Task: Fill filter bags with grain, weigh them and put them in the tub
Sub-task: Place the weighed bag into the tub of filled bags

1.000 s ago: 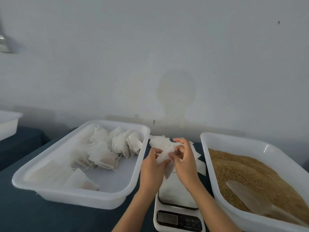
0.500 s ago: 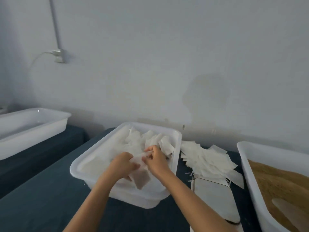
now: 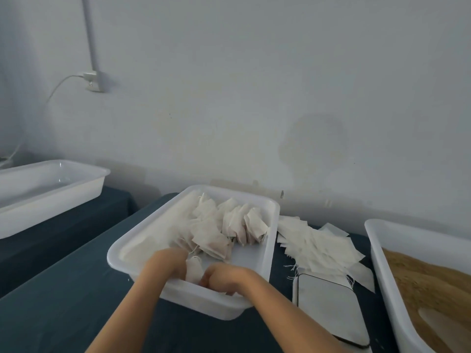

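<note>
Both hands reach down into the near end of the white tub (image 3: 272, 233). Between them stands a filled filter bag (image 3: 193, 270); my left hand (image 3: 168, 263) and my right hand (image 3: 224, 277) hold it with curled fingers, low inside the tub by its near wall. Several filled bags (image 3: 229, 225) lie heaped at the tub's far end. A pile of empty filter bags (image 3: 316, 245) lies right of the tub. The scale (image 3: 328, 309) sits below that pile. At the right edge stands a white tub of brown grain (image 3: 428, 284) with a scoop (image 3: 448, 324) in it.
Another white tub (image 3: 51, 189) stands at the far left on a separate dark surface. A wall socket with a cable (image 3: 93, 81) is on the wall behind. Dark blue cloth (image 3: 63, 301) covers the table.
The hands carried the filled bag from above the scale leftward over the tub, then lowered it to the tub's near end. The camera turned left.
</note>
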The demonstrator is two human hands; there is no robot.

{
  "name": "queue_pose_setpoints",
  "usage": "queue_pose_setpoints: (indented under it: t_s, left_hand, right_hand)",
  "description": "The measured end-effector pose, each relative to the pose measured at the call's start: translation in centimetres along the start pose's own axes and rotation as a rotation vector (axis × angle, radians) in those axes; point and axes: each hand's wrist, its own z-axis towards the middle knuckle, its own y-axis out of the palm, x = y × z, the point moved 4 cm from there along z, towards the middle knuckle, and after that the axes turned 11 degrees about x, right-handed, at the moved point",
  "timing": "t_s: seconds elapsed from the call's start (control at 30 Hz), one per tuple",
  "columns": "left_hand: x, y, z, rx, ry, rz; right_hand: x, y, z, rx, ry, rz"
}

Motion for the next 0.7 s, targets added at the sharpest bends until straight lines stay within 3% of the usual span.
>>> queue_pose_setpoints:
  t_s: [0.1,0.17,0.3,0.4,0.53,0.7]
  left_hand:
    - [0.9,-0.7,0.1,0.114,-0.017,-0.053]
    - [1.8,-1.9,0.1,0.261,-0.019,-0.118]
    - [5.0,-4.3,0.4,0.481,0.05,-0.304]
    - [8.3,-5.5,0.6,0.516,0.134,-0.425]
    - [12.0,-5.9,1.2,0.567,0.181,-0.471]
    - [14.2,-4.8,2.1,0.567,0.201,-0.52]
  right_hand:
    - [0.5,-0.9,-1.2,-0.072,-0.06,0.077]
    - [1.1,-2.7,-2.0,-0.025,-0.114,0.231]
    - [5.0,-9.6,-3.9,0.404,-0.176,0.538]
    - [10.6,-13.7,-4.6,0.706,-0.031,0.703]
    - [18.9,-14.7,-4.5,1.013,0.29,0.576]
    - [24.3,-12.7,-3.4,0.981,0.51,0.316]
